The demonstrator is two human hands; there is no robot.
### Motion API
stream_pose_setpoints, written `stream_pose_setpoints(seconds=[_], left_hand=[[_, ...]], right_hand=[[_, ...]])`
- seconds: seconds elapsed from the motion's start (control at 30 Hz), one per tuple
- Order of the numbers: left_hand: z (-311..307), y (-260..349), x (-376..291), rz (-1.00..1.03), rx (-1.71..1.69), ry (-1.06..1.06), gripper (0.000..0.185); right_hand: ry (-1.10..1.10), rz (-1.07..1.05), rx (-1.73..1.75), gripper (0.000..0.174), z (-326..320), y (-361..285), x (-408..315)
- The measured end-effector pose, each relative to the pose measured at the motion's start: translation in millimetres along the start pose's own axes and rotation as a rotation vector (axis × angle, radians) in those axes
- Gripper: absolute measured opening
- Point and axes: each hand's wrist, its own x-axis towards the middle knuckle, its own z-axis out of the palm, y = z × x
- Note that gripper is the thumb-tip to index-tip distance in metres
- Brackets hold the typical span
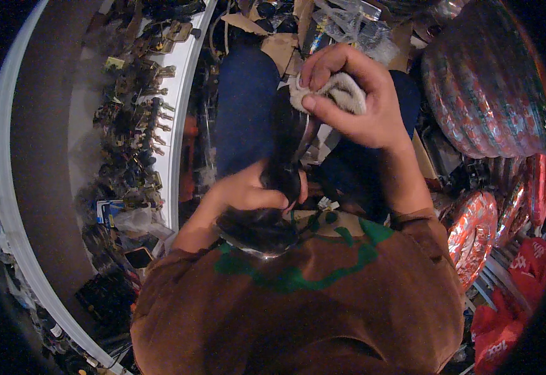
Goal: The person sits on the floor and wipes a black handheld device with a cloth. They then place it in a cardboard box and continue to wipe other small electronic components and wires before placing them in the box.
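My left hand point(249, 192) grips the narrow middle of a glossy black curved object point(288, 136), whose exact kind I cannot tell. Its far end rises between my knees. A broad, shiny black piece point(256, 229) with a bright lower edge lies below that hand, close against my chest; whether it belongs to the same object is unclear. My right hand point(366, 103) pinches a bunched pale cloth point(329, 93) between thumb and fingers. The cloth overlaps the upper right of the black object and appears to touch it.
Left of me, a white-edged panel point(179, 112) carries several small metal fittings point(160, 112). Crumpled plastic point(357, 28) and torn cardboard point(280, 49) lie beyond my knees. At right are stacked foil-wrapped rings point(488, 93), another wrapped ring point(472, 239) and red packets point(498, 328).
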Motion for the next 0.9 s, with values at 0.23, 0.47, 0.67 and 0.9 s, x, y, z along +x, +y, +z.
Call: stream_pose_setpoints(seconds=[0.23, 0.47, 0.67, 0.9], left_hand=[[1, -8, -1, -0.018, 0.043, -0.012, 0.023], [0, -9, -1, -0.024, 0.054, -0.011, 0.03], [5, 6, 0, -0.034, 0.156, -0.061, 0.03], [9, -1, 0, 0.074, 0.118, 0.093, 0.061]], right_hand=[[-0.091, -0.217, -0.208, 0.021, 1, -15, -22], [0.072, -0.015, -0.126, 0.022, 6, 8, -13], [0.205, 0.219, 0.123, 0.018, 13, 12, -10], [0.305, 0.101, 0.118, 0.018, 12, 0, -20]])
